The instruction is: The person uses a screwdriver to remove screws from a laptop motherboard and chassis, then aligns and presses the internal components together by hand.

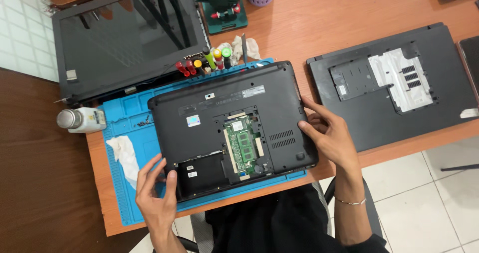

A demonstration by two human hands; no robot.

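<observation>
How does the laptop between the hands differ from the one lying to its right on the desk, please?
The held laptop rests on the blue mat with both hands on its edges; the right laptop lies untouched on bare wood. The held laptop shows an open bay with a green circuit board; the right laptop shows a silvery panel. Both are black and lie underside up.

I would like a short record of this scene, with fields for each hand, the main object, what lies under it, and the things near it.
Left hand: grips the front left corner of the laptop.
Right hand: holds the laptop's right edge.
Laptop: black, upside down, access panel off, green memory board exposed.
Under it: blue work mat on a wooden table.
Nearby: screwdrivers behind, second black laptop base at right, white cloth on the mat.
</observation>
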